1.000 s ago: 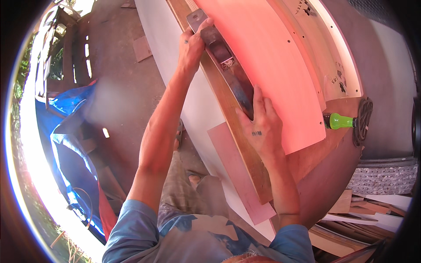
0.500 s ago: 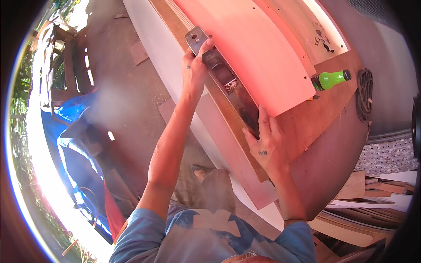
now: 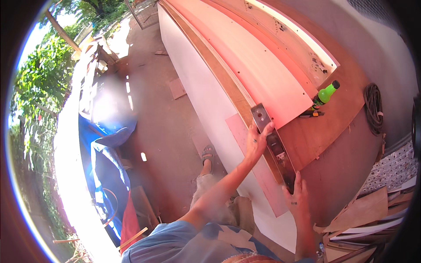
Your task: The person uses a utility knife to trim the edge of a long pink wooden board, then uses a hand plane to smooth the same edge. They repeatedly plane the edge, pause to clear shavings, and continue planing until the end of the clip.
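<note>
My left hand (image 3: 256, 142) grips the front of a long, dark hand plane (image 3: 277, 149), thumb over its top. My right hand (image 3: 297, 193) is closed around its rear end. The plane lies lengthwise over a long brown wooden board (image 3: 221, 79), at the near end of that board. Beside it are a long curved pale panel (image 3: 258, 70) under pinkish light, with small holes, and a white sheet (image 3: 193, 83). A reddish offcut (image 3: 233, 131) sticks out at the left of the board.
A green bottle (image 3: 325, 93) and a small dark tool (image 3: 311, 113) stand or lie on plywood (image 3: 333, 127). A coiled cable (image 3: 374, 109) is at right, above piled offcuts (image 3: 372, 223). Blue tarpaulin (image 3: 105, 158) borders the concrete floor (image 3: 162, 131) on the left, with foliage beyond.
My hands and the plane have moved down and to the right, toward the near end of the board. The view has shifted, showing more of the board's far length and the foliage.
</note>
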{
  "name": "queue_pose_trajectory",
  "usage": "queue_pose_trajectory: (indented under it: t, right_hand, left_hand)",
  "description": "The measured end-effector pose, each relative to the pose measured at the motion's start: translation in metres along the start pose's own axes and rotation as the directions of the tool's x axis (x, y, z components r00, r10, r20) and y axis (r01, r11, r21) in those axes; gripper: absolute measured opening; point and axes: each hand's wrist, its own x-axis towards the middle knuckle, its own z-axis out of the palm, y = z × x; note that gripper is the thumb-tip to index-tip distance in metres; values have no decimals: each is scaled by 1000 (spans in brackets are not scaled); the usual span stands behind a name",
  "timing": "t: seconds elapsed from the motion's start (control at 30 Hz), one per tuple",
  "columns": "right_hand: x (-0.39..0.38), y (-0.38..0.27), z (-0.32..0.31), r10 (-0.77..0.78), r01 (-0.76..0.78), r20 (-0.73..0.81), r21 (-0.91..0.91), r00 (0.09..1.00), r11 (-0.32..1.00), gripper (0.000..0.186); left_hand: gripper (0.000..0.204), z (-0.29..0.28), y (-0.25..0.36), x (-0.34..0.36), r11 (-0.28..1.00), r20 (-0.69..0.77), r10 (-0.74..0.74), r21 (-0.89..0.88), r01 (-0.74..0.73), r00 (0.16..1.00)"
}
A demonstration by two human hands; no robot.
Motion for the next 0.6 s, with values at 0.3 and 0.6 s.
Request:
queue_pose_trajectory:
  t: [0.3, 0.6]
  right_hand:
    - [-137, -62, -38, 597, -602, 81, 122, 798, 789, 89]
    - [-202, -134, 27, 791, -831, 260, 234, 554, 505, 71]
  left_hand:
    - [61, 1, 56, -140, 967, 491, -104, -155, 205, 865]
    - [74, -145, -4, 218, 344, 335, 472, 781, -521, 815]
